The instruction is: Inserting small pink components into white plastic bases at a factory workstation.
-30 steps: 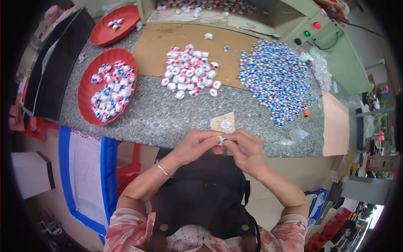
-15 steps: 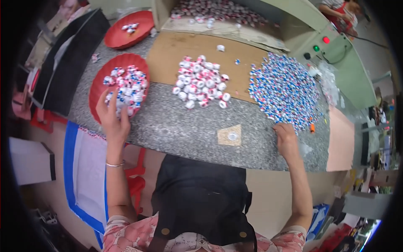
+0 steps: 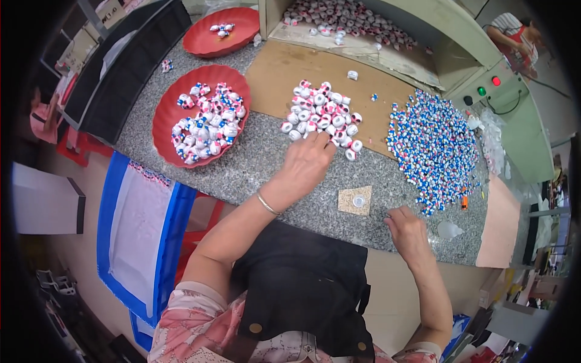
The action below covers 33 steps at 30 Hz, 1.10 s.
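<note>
My left hand [image 3: 307,162] reaches over the near edge of a pile of white-and-pink hollow plastic pieces [image 3: 324,109], its bent fingertips touching the pieces there. The thumb is hidden, so I cannot see whether anything is between the fingers. Closer to the table's front edge, my right hand [image 3: 408,230] is closed in a pinch on something small and dark. A small board with a round pale disc [image 3: 358,200] lies left of it. Beyond that hand spreads a large heap of tiny blue, white and pink pieces [image 3: 433,145]. A red scalloped bowl [image 3: 162,130] holds white pieces with blue and pink parts.
A second red bowl [image 3: 193,39] stands behind the first. At the back, an open machine [image 3: 417,71] with lit buttons holds more white-and-pink pieces. A black bin [image 3: 136,66] and a blue-rimmed container [image 3: 109,242] are at left. Another person [image 3: 514,42] is at the far right.
My left hand has left the red bowl and moved right to the white-and-pink pile. My right hand has drawn back from the tiny-piece heap, toward the table's front edge. The view has shifted.
</note>
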{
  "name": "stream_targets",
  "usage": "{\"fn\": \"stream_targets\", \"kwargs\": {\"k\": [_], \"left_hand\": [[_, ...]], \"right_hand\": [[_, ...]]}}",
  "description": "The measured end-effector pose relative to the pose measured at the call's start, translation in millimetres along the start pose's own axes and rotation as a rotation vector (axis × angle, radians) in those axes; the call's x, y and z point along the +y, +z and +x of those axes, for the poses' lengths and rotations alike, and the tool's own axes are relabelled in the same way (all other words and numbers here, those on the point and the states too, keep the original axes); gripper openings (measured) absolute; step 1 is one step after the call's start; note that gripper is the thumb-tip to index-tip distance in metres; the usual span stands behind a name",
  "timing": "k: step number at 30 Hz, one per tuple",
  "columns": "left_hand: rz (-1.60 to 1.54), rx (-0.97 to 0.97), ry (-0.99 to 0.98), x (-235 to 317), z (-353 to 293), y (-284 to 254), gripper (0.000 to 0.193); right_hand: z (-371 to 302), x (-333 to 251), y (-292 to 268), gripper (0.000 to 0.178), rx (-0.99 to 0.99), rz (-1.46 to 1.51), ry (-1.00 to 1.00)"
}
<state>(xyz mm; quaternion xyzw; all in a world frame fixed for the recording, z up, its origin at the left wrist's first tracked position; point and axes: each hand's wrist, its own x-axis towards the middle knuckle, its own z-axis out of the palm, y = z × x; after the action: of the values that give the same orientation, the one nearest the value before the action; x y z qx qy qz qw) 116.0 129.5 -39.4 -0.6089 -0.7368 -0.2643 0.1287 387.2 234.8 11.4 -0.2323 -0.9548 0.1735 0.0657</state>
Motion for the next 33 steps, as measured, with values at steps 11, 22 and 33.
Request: {"fn": "stream_targets", "kwargs": {"k": [11,22,33], "left_hand": [[-0.721,-0.112,-0.213,-4.1,-13.1,-44.1,0.029],[-1.792,-0.263,-0.668,12.8,-88.0,-69.4,0.030],[-1.977,-0.177,-0.630,17.4,-79.9,-67.3,0.035]], "right_hand": [[8.2,1.4,-1.0,0.018,-0.024,-0.011,0.044],[55.2,-39.6,-3.4,0.011,-0.057,-0.053,-0.271],[64.5,-37.4,4.4,0.013,-0.159,-0.181,-0.429]]}}
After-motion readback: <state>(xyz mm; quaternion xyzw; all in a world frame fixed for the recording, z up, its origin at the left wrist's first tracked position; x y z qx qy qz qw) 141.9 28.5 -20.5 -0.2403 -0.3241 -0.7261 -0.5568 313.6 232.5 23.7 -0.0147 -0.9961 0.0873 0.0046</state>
